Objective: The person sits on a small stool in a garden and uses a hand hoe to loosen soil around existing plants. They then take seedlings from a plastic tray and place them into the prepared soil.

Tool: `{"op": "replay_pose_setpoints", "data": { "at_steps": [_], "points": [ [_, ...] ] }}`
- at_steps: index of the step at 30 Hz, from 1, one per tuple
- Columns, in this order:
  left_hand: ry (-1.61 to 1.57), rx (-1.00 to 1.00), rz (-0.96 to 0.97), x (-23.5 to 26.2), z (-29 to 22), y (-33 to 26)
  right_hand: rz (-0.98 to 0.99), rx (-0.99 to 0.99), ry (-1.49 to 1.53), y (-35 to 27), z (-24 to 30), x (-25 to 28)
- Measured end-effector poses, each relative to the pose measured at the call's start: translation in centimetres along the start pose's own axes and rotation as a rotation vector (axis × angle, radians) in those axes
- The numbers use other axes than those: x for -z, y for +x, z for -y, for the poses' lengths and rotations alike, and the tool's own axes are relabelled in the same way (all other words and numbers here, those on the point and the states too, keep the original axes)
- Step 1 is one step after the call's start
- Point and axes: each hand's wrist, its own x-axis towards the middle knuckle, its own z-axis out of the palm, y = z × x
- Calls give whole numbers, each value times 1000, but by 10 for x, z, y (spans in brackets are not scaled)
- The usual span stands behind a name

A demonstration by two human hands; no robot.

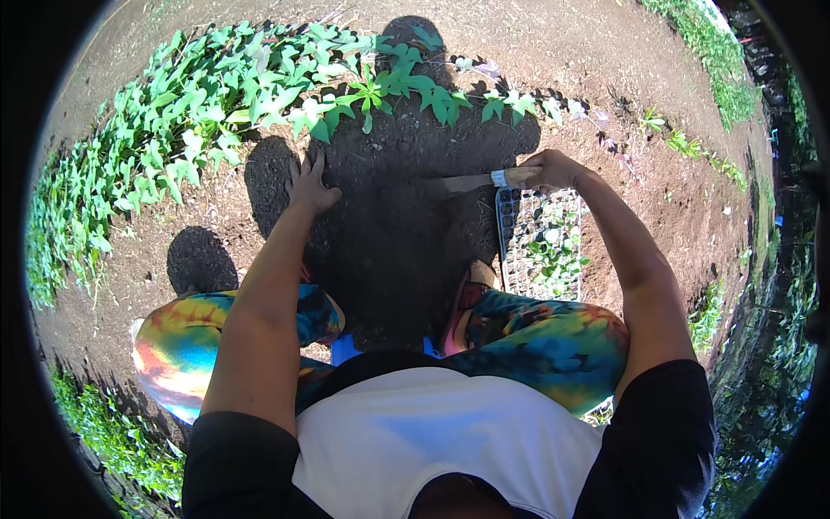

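My left hand (310, 185) rests on the dark, shaded soil (380, 251), fingers spread and nothing in them. My right hand (550, 172) is closed around the handle of a wooden-handled digging tool (471, 182). Its flat metal blade points left, with a pale band where handle meets blade. The blade's tip lies at the soil, and deep shadow hides whether it is in the ground. Just below my right hand stands a seedling tray (504, 251) with a grid of cells. Small green seedlings (553, 258) grow in part of it.
A band of leafy green vines (251, 82) curves along the far side and down the left. Smaller plants (679, 143) continue the row at the far right. My knees frame the soil, and my right shoe (467, 303) is beside the tray. Something blue (344, 349) shows beneath me.
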Motion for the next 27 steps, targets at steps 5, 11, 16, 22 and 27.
{"op": "replay_pose_setpoints", "data": {
  "at_steps": [5,11,16,22,27],
  "points": [
    [4,-17,-41,-6,3,0,-328,592,-774,-49,13,-70],
    [-34,-45,-61,-9,8,2,-498,667,-866,-152,57,-72],
    [-45,-46,-58,-10,7,3,-532,675,-885,-126,87,-66],
    [-23,-15,-39,-9,0,-1,-368,537,-811,-28,58,-82],
    [-13,-18,-38,-6,2,2,-126,473,-571,-6,90,-22]
  ]
}}
